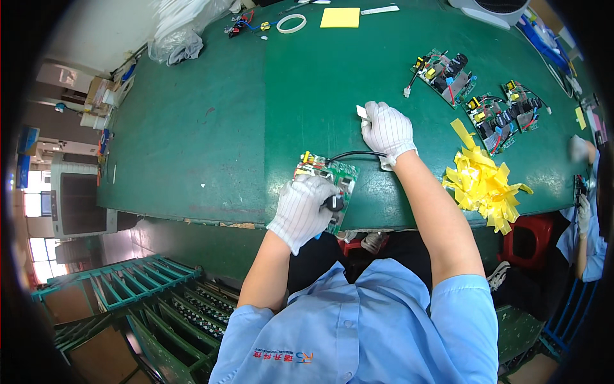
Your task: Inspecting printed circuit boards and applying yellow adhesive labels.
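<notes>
At the table's front edge, my left hand [302,210], in a white striped glove, is closed on a green circuit board [345,174]. The board carries yellow parts at its far left corner and a round black part beside my fingers. A black cable [357,153] arches from it to the right, and its end lies by my right wrist. My right hand [388,130], gloved the same way, is farther out over the green tabletop. Its fingers pinch a small white flat piece [362,112] whose other end the glove hides.
Several more circuit boards [448,80] lie at the right. Nearer is a heap of yellow strips [483,182]. A tape ring [291,24] and a yellow sheet [340,18] lie at the far side. Another person's gloved hand [583,214] shows at the right edge. Green racks [128,281] stand lower left.
</notes>
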A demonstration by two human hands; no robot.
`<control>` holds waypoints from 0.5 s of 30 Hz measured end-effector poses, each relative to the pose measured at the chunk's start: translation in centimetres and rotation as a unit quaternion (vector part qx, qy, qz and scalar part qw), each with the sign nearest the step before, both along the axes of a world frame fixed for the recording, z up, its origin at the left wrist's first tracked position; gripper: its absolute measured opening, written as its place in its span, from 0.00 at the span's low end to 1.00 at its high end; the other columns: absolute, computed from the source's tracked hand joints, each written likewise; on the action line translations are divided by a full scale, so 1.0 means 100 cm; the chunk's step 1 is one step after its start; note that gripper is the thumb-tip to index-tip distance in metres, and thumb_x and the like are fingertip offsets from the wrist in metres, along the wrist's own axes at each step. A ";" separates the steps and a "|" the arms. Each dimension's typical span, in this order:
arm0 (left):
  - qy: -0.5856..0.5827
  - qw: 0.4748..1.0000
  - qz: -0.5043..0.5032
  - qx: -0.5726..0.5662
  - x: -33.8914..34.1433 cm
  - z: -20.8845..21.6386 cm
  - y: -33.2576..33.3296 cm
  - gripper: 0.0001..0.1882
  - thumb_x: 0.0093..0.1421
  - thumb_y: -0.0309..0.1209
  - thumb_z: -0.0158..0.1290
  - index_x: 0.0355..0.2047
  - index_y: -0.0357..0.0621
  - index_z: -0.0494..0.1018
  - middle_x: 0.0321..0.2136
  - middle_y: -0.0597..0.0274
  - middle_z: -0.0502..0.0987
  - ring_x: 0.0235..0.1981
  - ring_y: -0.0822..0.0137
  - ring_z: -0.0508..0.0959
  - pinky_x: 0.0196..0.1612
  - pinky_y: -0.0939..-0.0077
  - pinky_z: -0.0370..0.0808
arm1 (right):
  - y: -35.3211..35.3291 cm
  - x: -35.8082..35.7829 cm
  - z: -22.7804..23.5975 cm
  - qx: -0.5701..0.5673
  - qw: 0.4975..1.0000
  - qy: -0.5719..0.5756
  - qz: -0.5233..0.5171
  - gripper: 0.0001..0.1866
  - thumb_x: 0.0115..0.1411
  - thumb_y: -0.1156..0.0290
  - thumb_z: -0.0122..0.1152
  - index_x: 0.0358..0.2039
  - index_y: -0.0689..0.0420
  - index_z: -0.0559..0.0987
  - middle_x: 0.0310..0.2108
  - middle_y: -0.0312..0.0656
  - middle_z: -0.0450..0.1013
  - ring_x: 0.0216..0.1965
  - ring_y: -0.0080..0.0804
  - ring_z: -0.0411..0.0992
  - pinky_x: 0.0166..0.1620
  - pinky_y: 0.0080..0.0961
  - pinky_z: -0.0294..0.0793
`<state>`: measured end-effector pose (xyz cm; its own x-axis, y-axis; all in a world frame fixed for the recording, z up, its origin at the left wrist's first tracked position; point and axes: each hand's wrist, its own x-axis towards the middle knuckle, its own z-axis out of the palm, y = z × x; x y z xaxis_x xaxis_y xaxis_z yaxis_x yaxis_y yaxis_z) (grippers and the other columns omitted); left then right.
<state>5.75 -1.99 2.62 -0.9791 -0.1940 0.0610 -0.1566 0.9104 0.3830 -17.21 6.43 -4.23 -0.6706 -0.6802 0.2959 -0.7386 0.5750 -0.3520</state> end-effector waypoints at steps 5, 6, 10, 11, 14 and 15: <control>0.168 0.937 0.051 0.303 0.046 0.010 -0.027 0.20 0.41 0.21 0.60 0.39 0.42 0.77 0.42 0.52 0.80 0.46 0.56 0.79 0.53 0.59 0.73 | 0.002 0.002 0.001 -0.025 1.000 -0.005 0.000 0.06 0.56 0.65 0.54 0.32 0.52 0.74 0.30 0.44 0.74 0.32 0.46 0.76 0.33 0.43 0.76; 0.218 0.850 0.052 0.476 0.056 0.012 -0.031 0.25 0.43 0.20 0.65 0.44 0.41 0.73 0.47 0.54 0.76 0.48 0.57 0.78 0.53 0.59 0.76 | 0.002 0.002 0.002 -0.002 1.000 -0.013 -0.003 0.06 0.56 0.65 0.54 0.32 0.52 0.74 0.30 0.44 0.74 0.32 0.46 0.76 0.33 0.43 0.76; 0.331 0.508 0.092 0.789 0.075 0.000 -0.019 0.33 0.45 0.29 0.71 0.51 0.43 0.68 0.52 0.52 0.73 0.49 0.57 0.77 0.49 0.61 0.80 | -0.001 0.004 0.004 -0.010 1.000 0.012 0.007 0.05 0.55 0.67 0.55 0.32 0.53 0.72 0.28 0.45 0.73 0.30 0.46 0.76 0.31 0.44 0.75; 0.345 0.508 0.099 0.783 0.077 -0.006 -0.015 0.33 0.45 0.29 0.71 0.51 0.43 0.68 0.52 0.52 0.73 0.49 0.57 0.77 0.49 0.61 0.80 | -0.002 0.004 0.003 -0.006 1.000 0.021 0.003 0.05 0.55 0.68 0.56 0.32 0.52 0.72 0.28 0.45 0.73 0.30 0.46 0.76 0.31 0.44 0.75; 0.301 0.359 0.171 0.867 0.079 -0.025 -0.006 0.34 0.47 0.33 0.70 0.54 0.43 0.69 0.50 0.52 0.75 0.49 0.57 0.78 0.50 0.61 0.80 | -0.002 0.002 -0.001 -0.008 0.999 0.032 0.008 0.07 0.54 0.68 0.58 0.33 0.53 0.72 0.27 0.45 0.72 0.29 0.48 0.75 0.31 0.44 0.75; 0.287 0.362 0.174 0.870 0.080 -0.032 -0.004 0.36 0.47 0.35 0.70 0.55 0.42 0.68 0.50 0.52 0.75 0.50 0.57 0.77 0.51 0.61 0.79 | 0.000 0.003 -0.003 -0.011 1.000 0.029 0.005 0.08 0.54 0.69 0.58 0.35 0.53 0.72 0.28 0.47 0.72 0.29 0.49 0.74 0.31 0.44 0.74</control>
